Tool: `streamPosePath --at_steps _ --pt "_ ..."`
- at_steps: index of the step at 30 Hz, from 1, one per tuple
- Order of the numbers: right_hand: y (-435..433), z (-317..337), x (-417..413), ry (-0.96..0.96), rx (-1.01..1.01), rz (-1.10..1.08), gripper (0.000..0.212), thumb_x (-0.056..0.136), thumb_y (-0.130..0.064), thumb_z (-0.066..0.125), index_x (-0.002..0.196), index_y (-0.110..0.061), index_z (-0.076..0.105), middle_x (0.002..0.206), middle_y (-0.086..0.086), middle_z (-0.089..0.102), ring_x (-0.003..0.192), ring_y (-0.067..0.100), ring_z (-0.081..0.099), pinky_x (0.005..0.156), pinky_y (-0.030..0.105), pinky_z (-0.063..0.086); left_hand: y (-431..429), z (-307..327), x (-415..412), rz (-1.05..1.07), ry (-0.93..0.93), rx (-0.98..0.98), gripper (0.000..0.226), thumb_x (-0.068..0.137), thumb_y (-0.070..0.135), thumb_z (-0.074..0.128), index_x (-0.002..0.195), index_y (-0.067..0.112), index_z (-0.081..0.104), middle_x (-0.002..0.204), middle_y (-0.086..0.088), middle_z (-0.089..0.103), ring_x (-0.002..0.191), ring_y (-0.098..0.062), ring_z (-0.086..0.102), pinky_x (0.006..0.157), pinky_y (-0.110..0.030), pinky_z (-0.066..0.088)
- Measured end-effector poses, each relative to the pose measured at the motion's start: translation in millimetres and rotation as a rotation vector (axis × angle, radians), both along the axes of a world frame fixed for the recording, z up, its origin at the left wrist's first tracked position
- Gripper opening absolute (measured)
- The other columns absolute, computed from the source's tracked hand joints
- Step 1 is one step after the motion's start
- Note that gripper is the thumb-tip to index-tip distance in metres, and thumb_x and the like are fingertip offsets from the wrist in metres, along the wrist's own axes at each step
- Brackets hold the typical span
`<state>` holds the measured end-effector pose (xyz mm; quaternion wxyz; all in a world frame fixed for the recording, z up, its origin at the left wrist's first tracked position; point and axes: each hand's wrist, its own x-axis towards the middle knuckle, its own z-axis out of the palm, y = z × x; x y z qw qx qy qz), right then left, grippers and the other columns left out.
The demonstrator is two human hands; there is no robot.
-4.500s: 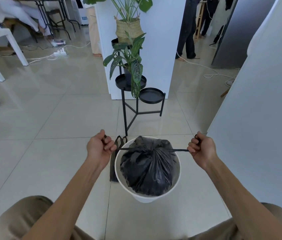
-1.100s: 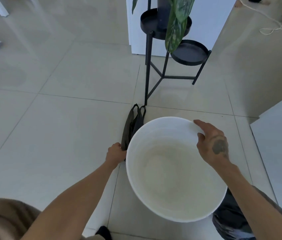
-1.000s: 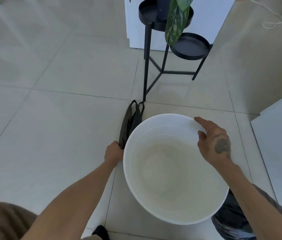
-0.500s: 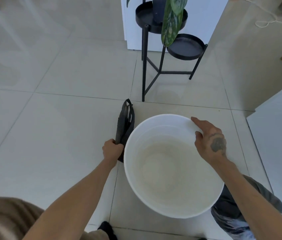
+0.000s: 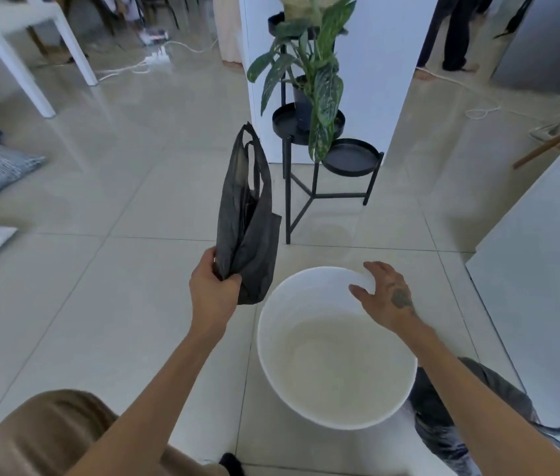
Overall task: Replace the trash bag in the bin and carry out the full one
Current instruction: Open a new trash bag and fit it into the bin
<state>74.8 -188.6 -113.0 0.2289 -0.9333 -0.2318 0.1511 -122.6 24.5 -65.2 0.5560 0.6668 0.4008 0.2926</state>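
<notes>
The bin (image 5: 337, 348) stands empty on the floor (image 5: 100, 304), and the full bag (image 5: 450, 424) lies against its near right side, partly hidden behind the right forearm. So the step in hand looks like the relining: a fresh bag (image 5: 247, 228) is up off the floor, not yet opened. The full one is not yet carried out.

The left hand (image 5: 215, 290) is closed around the lower end of the fresh bag, thumb on the near side and fingers wrapped behind, so the flat folded plastic stands up above the fist with its handle loops at the top. It hangs in the air just left of the bin, in front of the plant stand (image 5: 320, 187).

The right hand (image 5: 383, 295) is spread, fingers loosely apart, over the far right of the bin's rim. The fingertips seem to rest on the rim, though whether they press on it or hover just above I cannot tell. It holds nothing.

Next, I judge, the bag must be shaken or pulled open, which wants both hands: the right should leave the rim and find the mouth by the loops, then the opening goes down into the bin and is folded over the rim all round
</notes>
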Motion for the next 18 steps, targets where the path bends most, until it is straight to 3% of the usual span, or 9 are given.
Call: streamPosePath --at_steps 2,4,6,8,11,14,16,18 --pt "10.1 25.3 -9.0 0.212 0.332 -0.088 0.075 0.088 -0.053 0.066 0.152 -0.024 0.039 0.154 -0.003 0.041 0.142 0.02 0.039 0.116 0.042 0.035 -14.5 16.9 -2.0 -0.104 -0.062 -0.083 0.044 0.081 -0.014 0.061 0.109 0.02 0.067 0.1 -0.003 0.075 0.091 -0.018 0.071 0.076 -0.035 0.061" --pt "13.5 51.2 -18.2 0.563 0.66 -0.1 0.086 0.082 -0.061 0.069 0.153 -0.027 0.034 0.146 -0.011 0.049 0.134 0.015 0.048 0.113 0.041 0.04 -31.6 27.6 -0.7 -0.222 -0.117 -0.225 0.051 0.08 -0.017 0.063 0.112 0.021 0.069 0.106 -0.001 0.077 0.096 -0.02 0.074 0.079 -0.04 0.061" --pt "9.7 64.5 -20.0 0.844 0.851 -0.036 0.085 0.08 -0.057 0.073 0.15 -0.02 0.041 0.14 -0.003 0.06 0.127 0.019 0.058 0.11 0.043 0.043 -47.2 32.5 3.6 -0.318 -0.143 -0.368 0.054 0.078 -0.019 0.064 0.118 0.017 0.069 0.11 -0.002 0.078 0.101 -0.024 0.074 0.082 -0.041 0.06" --pt "3.6 68.1 -22.4 1.008 0.942 0.029 0.067 0.085 -0.043 0.073 0.141 -0.012 0.054 0.138 0.01 0.063 0.124 0.028 0.06 0.109 0.046 0.044 -56.8 30.5 6.4 -0.413 -0.134 -0.477 0.055 0.078 -0.02 0.065 0.122 0.013 0.067 0.113 -0.005 0.077 0.104 -0.027 0.073 0.086 -0.042 0.058" --pt "-11.2 62.1 -25.5 1.085 1.03 -0.057 0.056 0.082 -0.015 0.075 0.134 -0.003 0.059 0.138 0.019 0.061 0.124 0.035 0.059 0.102 0.044 0.051 -64.0 19.1 6.4 -0.556 -0.087 -0.608 0.055 0.078 -0.02 0.064 0.126 0.008 0.065 0.12 -0.01 0.075 0.11 -0.029 0.071 0.093 -0.044 0.055" --pt "-22.1 57.6 -31.1 1.011 1.013 -0.141 0.044 0.082 0.003 0.071 0.126 0.001 0.065 0.128 0.017 0.069 0.12 0.036 0.063 0.093 0.04 0.055 -60.9 7.3 7.6 -0.577 0.069 -0.596 0.052 0.078 -0.013 0.071 0.126 0.008 0.065 0.119 -0.012 0.075 0.106 -0.03 0.072 0.091 -0.045 0.058" --pt "-22.9 56.6 -37.6 0.91 1.004 -0.225 0.038 0.083 0.008 0.068 0.12 0.001 0.068 0.118 0.015 0.074 0.115 0.036 0.066 0.092 0.041 0.055 -60.9 6.5 11.0 -0.482 0.235 -0.42 0.053 0.078 0.004 0.082 0.127 0.009 0.06 0.114 -0.007 0.074 0.099 -0.025 0.072 0.084 -0.039 0.059" --pt "-21.6 57.8 -45.4 0.801 1.023 -0.298 0.036 0.081 0.01 0.068 0.116 0.001 0.069 0.111 0.014 0.076 0.106 0.035 0.07 0.089 0.041 0.057 -66.7 13.1 14.2 -0.316 0.319 -0.13 0.065 0.08 0.03 0.084 0.134 0.021 0.051 0.118 0.001 0.064 0.104 -0.019 0.064 0.084 -0.03 0.05"
